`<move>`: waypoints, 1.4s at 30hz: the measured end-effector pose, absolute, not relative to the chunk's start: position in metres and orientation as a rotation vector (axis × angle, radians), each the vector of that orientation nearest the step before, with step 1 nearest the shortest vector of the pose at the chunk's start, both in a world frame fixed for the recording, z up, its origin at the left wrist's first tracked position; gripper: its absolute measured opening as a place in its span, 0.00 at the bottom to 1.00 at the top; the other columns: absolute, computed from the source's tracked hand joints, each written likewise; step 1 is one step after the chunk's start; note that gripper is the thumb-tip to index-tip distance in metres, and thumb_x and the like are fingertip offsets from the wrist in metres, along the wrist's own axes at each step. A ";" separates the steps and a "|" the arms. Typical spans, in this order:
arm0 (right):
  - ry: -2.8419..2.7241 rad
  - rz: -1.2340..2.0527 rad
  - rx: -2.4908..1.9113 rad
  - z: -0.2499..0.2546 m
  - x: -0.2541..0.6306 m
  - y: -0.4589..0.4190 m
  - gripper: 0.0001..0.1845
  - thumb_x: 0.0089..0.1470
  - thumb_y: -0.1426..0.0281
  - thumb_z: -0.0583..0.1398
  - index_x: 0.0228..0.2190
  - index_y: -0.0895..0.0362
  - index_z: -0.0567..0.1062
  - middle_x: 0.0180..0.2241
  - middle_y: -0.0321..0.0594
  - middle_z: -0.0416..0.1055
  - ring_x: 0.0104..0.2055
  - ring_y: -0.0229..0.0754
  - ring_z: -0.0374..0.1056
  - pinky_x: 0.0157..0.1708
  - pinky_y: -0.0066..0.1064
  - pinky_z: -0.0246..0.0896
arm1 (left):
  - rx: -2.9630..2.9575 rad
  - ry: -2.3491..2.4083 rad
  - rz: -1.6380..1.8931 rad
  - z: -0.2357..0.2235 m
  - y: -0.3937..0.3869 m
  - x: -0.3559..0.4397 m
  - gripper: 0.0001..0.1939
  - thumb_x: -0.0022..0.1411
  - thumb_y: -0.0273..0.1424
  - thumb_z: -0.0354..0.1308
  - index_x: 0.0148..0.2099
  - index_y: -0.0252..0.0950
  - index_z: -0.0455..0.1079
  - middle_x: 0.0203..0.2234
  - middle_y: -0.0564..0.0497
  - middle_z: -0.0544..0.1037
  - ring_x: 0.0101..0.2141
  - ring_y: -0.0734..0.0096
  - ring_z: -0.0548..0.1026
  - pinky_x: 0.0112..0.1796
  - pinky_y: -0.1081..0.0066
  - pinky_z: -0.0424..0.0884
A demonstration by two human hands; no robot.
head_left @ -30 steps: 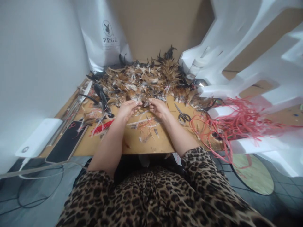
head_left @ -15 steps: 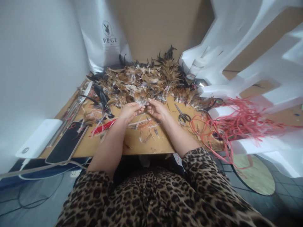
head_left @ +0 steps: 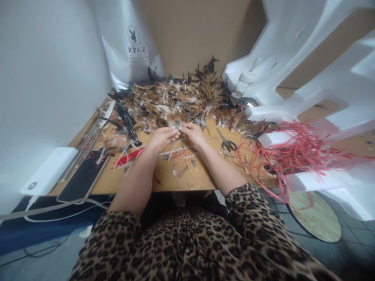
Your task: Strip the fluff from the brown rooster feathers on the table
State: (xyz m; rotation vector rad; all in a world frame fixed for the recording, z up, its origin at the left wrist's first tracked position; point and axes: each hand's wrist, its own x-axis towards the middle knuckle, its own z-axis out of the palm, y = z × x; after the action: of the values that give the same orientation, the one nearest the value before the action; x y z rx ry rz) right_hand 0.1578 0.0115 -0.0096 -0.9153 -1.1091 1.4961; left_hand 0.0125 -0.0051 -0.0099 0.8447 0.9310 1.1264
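A small tuft of whitish-grey feathers [head_left: 176, 125] is pinched between my two hands, just in front of a large heap of brown feathers [head_left: 166, 97]. My left hand [head_left: 163, 137] is closed on the tuft's left side. From the right, my right hand [head_left: 191, 134] grips it with thumb and fingers, almost touching the left fingertips. How far the tuft reaches behind the fingers I cannot tell. Under my hands lie loose feather bits and thin orange and white strands [head_left: 175, 154] on the wooden table [head_left: 199, 179].
Black-handled scissors [head_left: 227, 142] lie right of my hands, beside a tangle of pinkish-red ribbon strips [head_left: 304, 152]. On the left are a red strip [head_left: 128, 157], a dark phone [head_left: 82, 175] and a white power bank [head_left: 48, 171] with a cable. Black feathers [head_left: 125, 117] edge the heap.
My right hand has moved slightly left, its fingers now closer to my left hand at the tuft. My left hand has hardly moved.
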 end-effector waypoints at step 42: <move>-1.296 1.369 -1.057 -0.014 0.159 0.012 0.16 0.33 0.60 0.66 0.19 0.59 0.70 0.18 0.30 0.66 0.21 0.30 0.57 0.25 0.24 0.51 | 1.060 1.070 0.997 -0.011 -0.007 0.013 0.07 0.45 0.29 0.65 0.24 0.28 0.73 0.18 0.47 0.74 0.17 0.81 0.69 0.20 0.80 0.64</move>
State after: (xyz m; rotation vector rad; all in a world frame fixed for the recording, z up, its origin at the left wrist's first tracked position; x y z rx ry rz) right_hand 0.1591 0.0123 -0.0145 -1.0567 -1.2960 1.3691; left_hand 0.0130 -0.0068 -0.0111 1.0602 1.0699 0.9965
